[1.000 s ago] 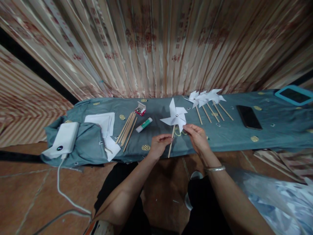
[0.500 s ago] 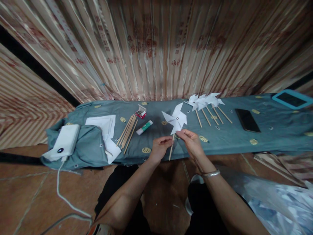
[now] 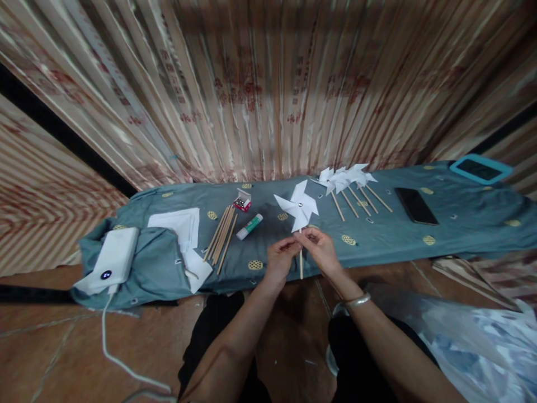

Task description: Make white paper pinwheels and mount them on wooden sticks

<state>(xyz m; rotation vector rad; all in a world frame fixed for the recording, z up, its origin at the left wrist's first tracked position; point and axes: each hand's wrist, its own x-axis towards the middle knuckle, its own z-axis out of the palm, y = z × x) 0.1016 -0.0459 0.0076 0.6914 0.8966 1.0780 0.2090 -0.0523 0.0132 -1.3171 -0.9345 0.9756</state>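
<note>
Power bank (image 3: 115, 249), white, lying on blue-grey cloth (image 3: 377, 238), cable (image 3: 104, 336) plugged in. Paper sheets (image 3: 192, 223), white, flat, overlapping. Wooden sticks (image 3: 220, 232), loosely bunched. Red box (image 3: 242, 206), lid up, small metal pieces (image 3: 240, 202) inside. Glue stick (image 3: 250, 226), on its side. Left hand (image 3: 282, 256), finger and thumb pinched on the held pinwheel's stick. Held pinwheel (image 3: 297, 210), white, head uppermost, between both hands at the cloth's front edge. We judge it nearly weightless: blades crisp yet easily creased, stick stiff and unlikely to slip. We would grip the stick just under the head, sparing folds and centre pin. Right hand (image 3: 321, 249), likewise pinched there, fingertips meeting the left's. Other pinwheels (image 3: 346, 179), heads overlapping, sticks towards us. Phone (image 3: 416, 206), dark, flat. Blue-framed device (image 3: 482, 168), far right.
</note>
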